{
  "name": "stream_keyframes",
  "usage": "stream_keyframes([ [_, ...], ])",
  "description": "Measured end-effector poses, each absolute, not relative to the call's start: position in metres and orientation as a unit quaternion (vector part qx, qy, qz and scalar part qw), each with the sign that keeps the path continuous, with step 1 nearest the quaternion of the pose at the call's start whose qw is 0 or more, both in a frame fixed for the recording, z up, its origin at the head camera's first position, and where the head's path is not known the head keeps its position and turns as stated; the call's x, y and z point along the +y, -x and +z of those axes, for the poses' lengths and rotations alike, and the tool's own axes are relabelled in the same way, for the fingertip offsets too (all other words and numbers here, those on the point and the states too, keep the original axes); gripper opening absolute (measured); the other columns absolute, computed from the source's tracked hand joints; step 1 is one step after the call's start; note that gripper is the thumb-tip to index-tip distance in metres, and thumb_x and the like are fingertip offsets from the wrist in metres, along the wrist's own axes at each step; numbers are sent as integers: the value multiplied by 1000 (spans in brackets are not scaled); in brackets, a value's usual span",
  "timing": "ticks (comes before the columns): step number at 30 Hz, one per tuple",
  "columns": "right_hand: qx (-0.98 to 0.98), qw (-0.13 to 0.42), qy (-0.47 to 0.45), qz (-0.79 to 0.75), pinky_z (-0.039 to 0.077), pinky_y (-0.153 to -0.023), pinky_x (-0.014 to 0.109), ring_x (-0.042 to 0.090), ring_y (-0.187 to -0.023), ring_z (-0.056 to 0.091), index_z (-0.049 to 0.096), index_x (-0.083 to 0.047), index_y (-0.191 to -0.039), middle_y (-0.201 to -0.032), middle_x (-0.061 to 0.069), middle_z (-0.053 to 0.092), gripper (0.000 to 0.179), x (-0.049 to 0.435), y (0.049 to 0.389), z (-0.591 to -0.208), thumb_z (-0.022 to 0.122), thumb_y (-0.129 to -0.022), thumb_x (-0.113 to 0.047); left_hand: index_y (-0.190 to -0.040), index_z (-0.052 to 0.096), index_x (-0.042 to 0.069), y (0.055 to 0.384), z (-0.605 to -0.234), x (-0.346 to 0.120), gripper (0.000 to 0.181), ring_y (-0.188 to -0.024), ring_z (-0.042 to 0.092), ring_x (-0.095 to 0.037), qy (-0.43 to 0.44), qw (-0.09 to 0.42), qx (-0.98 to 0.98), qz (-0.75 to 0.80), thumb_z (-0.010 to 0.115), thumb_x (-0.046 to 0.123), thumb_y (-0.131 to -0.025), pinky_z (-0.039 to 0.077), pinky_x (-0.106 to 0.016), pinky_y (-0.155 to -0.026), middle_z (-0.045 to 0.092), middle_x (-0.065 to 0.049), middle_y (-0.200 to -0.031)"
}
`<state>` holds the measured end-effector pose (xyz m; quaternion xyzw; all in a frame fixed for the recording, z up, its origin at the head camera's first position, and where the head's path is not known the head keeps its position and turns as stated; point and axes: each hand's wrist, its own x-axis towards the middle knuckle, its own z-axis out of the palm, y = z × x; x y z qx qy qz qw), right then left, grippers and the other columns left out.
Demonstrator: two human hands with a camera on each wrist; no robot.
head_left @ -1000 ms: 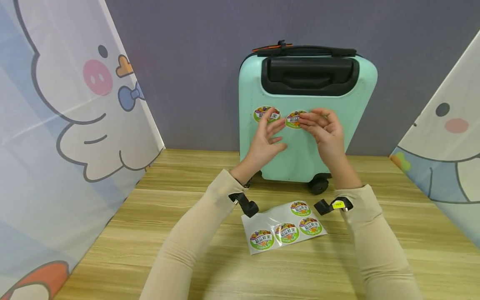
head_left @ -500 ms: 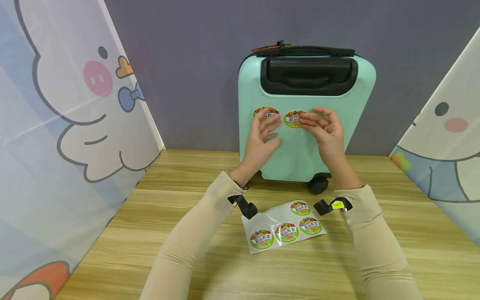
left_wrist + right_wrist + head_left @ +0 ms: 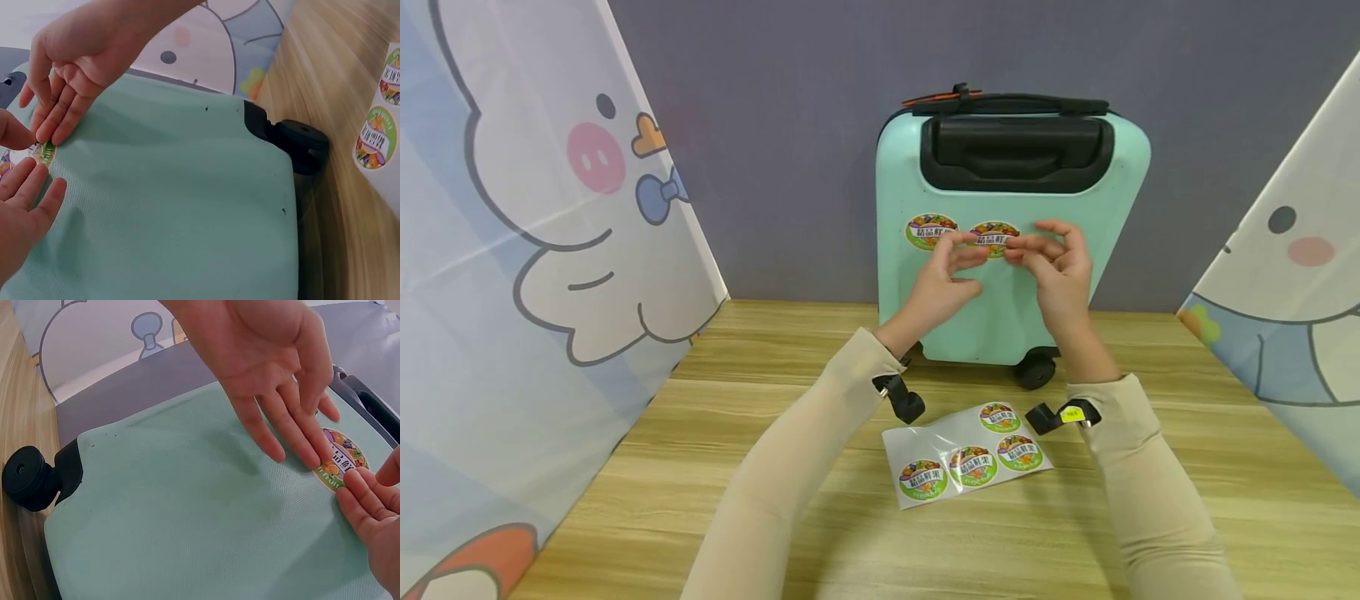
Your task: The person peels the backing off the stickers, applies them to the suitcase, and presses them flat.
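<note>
A round fruit sticker (image 3: pixel 994 236) lies against the mint-green suitcase (image 3: pixel 992 308). My left hand (image 3: pixel 938 287) has its extended fingertips at the sticker's left edge, with the thumb held apart. From the other side, my right hand (image 3: pixel 1060 275) touches the sticker's right edge with its fingertips. In the right wrist view its thumb is off the sticker (image 3: pixel 340 459), and the fingers lie nearly straight. Fingers partly cover the sticker (image 3: pixel 47 153) in the left wrist view. Another matching sticker (image 3: pixel 929 232) is on the suitcase to the left, partly overlapped by my left hand.
A glossy sheet (image 3: pixel 917 442) with several more round stickers lies on the wooden table (image 3: pixel 760 417) in front of the suitcase. The suitcase stands upright on black wheels (image 3: pixel 1035 369) before a grey panel (image 3: pixel 775 167). Cartoon-printed panels (image 3: pixel 587 275) flank the table.
My left hand first drew back left over the other sticker, then moved right to the second sticker's left edge. My right hand and that sticker have shifted slightly right.
</note>
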<state>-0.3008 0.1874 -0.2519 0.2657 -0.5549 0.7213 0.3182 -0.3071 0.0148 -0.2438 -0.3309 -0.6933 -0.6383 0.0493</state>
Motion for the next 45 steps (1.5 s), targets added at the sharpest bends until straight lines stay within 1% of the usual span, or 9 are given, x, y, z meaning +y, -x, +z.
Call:
stream_keyframes([
  [4,-558,316,-266,720,57,-79,29,19,-79,70,55,-4,-113,-91,10,72,29,186,301,-254,48,-93,15,-138,39,2,313,-239,19,55,-121,58,-22,329,49,-697,-635,55,-15,-89,49,-25,-77,59,-18,-132],
  [8,-566,310,-261,718,57,-78,28,18,-79,69,55,-5,-113,-91,9,72,30,183,300,-255,48,-93,16,-139,38,0,315,-232,20,54,-119,58,-25,333,62,-691,-638,53,-15,-90,47,-23,-74,59,-19,-130],
  [14,-583,301,-256,710,57,-78,27,17,-82,69,54,-7,-114,-90,7,71,31,179,301,-250,50,-93,15,-140,37,-2,315,-224,16,55,-118,59,-27,323,81,-665,-669,50,-19,-89,49,-22,-79,59,-22,-128],
  [16,-586,300,-256,708,57,-80,27,17,-83,69,54,-7,-114,-91,7,71,32,178,302,-248,50,-92,15,-141,36,-2,315,-224,14,55,-119,58,-28,323,84,-659,-674,49,-19,-90,48,-22,-79,58,-23,-128],
  [21,-585,304,-270,702,55,-85,28,18,-89,68,54,-7,-114,-98,7,70,34,175,303,-241,47,-92,17,-140,35,-5,315,-228,9,54,-120,57,-32,334,98,-645,-680,47,-19,-90,47,-24,-80,56,-26,-129],
  [25,-572,315,-281,704,54,-86,27,19,-92,66,54,-6,-114,-101,8,69,35,174,302,-239,48,-91,20,-138,37,-6,314,-234,4,51,-120,56,-32,328,109,-646,-681,48,-18,-90,48,-24,-80,56,-26,-130],
  [30,-537,323,-273,730,54,-85,26,20,-91,64,56,-5,-111,-100,10,67,38,176,300,-240,47,-88,24,-136,39,-4,312,-245,-4,48,-121,56,-30,320,107,-647,-684,49,-18,-91,49,-25,-80,55,-24,-129],
  [37,-522,326,-268,741,54,-86,28,23,-92,62,55,-4,-111,-100,12,65,39,177,299,-246,44,-87,25,-138,41,-4,311,-255,-12,51,-121,56,-30,304,100,-658,-682,51,-17,-89,51,-29,-91,56,-23,-131],
  [45,-530,315,-268,741,54,-85,28,22,-94,62,56,-5,-112,-99,11,66,41,177,295,-258,43,-87,25,-139,42,-3,306,-271,-16,50,-121,57,-29,289,85,-675,-674,51,-14,-92,51,-33,-93,58,-21,-130],
])
